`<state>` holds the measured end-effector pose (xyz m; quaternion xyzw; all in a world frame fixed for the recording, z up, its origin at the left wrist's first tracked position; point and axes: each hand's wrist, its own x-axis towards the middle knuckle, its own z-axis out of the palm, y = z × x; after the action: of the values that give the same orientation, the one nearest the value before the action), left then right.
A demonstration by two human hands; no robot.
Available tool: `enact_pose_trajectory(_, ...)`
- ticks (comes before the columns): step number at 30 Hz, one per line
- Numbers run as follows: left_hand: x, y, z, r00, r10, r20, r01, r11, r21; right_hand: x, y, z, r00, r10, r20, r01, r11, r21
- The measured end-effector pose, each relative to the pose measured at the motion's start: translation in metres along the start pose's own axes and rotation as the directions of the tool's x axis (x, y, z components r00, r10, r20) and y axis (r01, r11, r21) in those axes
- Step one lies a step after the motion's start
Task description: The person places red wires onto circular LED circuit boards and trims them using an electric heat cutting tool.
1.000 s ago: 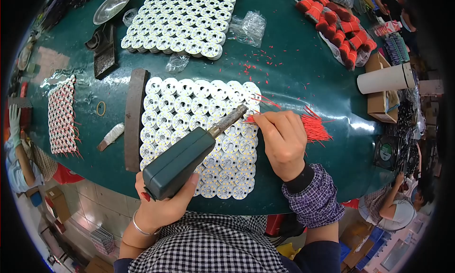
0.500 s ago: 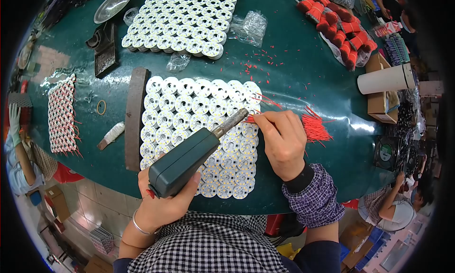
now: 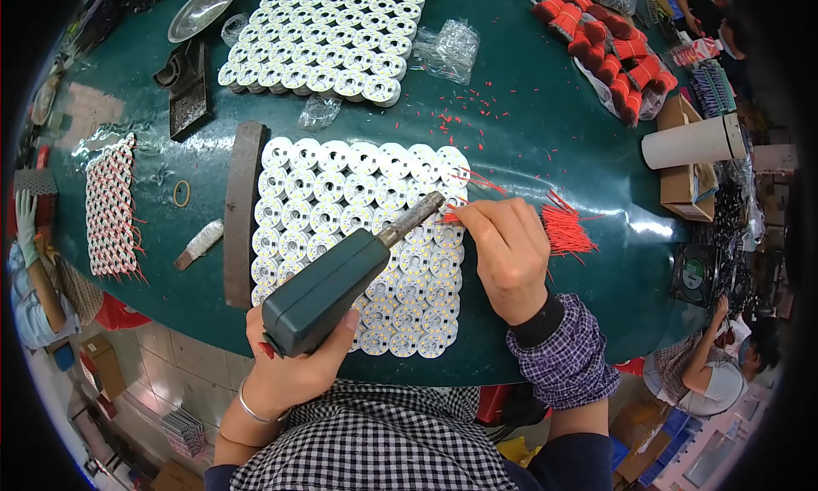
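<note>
My left hand [image 3: 298, 359] is wrapped round a dark green soldering gun [image 3: 324, 291], whose metal tip points up and right over a sheet of round white LED boards [image 3: 328, 218]. At the sheet's right side my right hand [image 3: 511, 257] pinches short red wires [image 3: 449, 215], their ends close to the tip. Whether tip and wires touch cannot be made out. A few red wires lie across the top right boards. Right of my right hand is a pile of cut red wires [image 3: 566, 227].
A dark curved bar [image 3: 244, 214] borders the boards on the left. Behind stands another board stack [image 3: 328, 35]. Red wire bundles [image 3: 609, 56] lie at the back right, near a white cylinder [image 3: 694, 141]. A wired panel [image 3: 112, 210] lies left. Other people are at both sides.
The soldering gun and my left hand have shifted slightly, the tip moving a little up and down near the wires. My right hand has barely moved, still pinching the wires.
</note>
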<state>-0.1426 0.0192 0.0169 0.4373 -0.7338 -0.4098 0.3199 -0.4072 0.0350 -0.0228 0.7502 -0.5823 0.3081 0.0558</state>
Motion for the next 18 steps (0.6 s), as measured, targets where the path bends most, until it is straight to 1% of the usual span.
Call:
enact_pose_trajectory(2,-0.0001,0.0003,0.0,1.0,-0.029,-0.006,0.029,0.999,-0.022,-0.0002,0.0001,0.0,1.0,0.0,0.005,0.0,1.0,0.009)
enact_pose_trajectory(4,0.0006,0.0009,-0.0004,0.997,-0.078,-0.015,0.076,0.993,-0.092,-0.0001,0.0002,-0.0006,1.0,-0.001,0.01,0.0,1.0,0.018)
enact_pose_trajectory(8,0.0002,0.0003,-0.0006,0.997,-0.075,-0.007,0.074,0.994,-0.079,0.0011,-0.0004,-0.0031,0.999,0.007,0.042,-0.007,1.0,0.02)
enact_pose_trajectory(10,0.0002,-0.0011,0.0003,0.999,-0.033,-0.016,0.033,0.999,-0.041,0.0016,-0.001,-0.004,0.999,0.016,0.047,-0.017,1.0,0.023)
enact_pose_trajectory(12,0.0,-0.001,0.0013,0.999,-0.043,-0.026,0.041,0.997,-0.063,0.0017,-0.0022,-0.0048,0.997,0.035,0.073,-0.035,0.999,0.006)
enact_pose_trajectory(14,-0.0002,-0.0004,0.0013,0.998,-0.053,-0.036,0.05,0.995,-0.085,0.0017,-0.0022,-0.0032,0.997,0.03,0.065,-0.03,1.0,-0.003)
enact_pose_trajectory(17,-0.0011,0.0004,0.0002,0.999,-0.044,-0.019,0.043,0.998,-0.049,0.0024,-0.002,-0.0032,0.998,0.023,0.057,-0.022,1.0,-0.015)
enact_pose_trajectory(18,-0.0017,-0.0001,0.0001,1.0,-0.023,-0.015,0.023,1.0,-0.006,0.0027,-0.0019,-0.0034,0.998,0.021,0.058,-0.02,1.0,-0.018)
